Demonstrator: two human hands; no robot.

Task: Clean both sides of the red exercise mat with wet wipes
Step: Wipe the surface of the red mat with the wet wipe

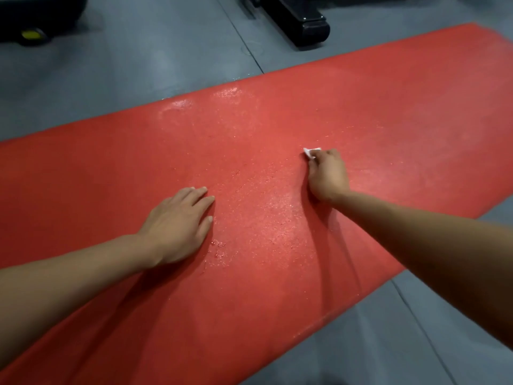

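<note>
Two bare forearms reach out from the bottom corners, both stretched over the long red textured exercise mat (249, 287), which lies flat and runs diagonally across the grey rubber-tiled floor (116, 68). Nearest of the two, the left hand (177, 220) rests palm down on the mat, its fingers straight and close together, holding nothing, just pressing on the surface. Right beside its thumb a few wet beads glisten on the red. A little farther out and to the right, the right hand (327, 173) has its fingers curled tight, pinching a small crumpled white wet wipe (311, 152) against the mat; only a corner of the wipe pokes out past the fingertips. Between and around the two hands the mat shows a speckled damp sheen, and brighter wet patches (205, 100) shine near its far edge. Beyond the mat, on the floor, stands the black foot of a gym machine (299, 23), and at the far left corner sits another dark piece of equipment with a yellow mark (33, 29).
</note>
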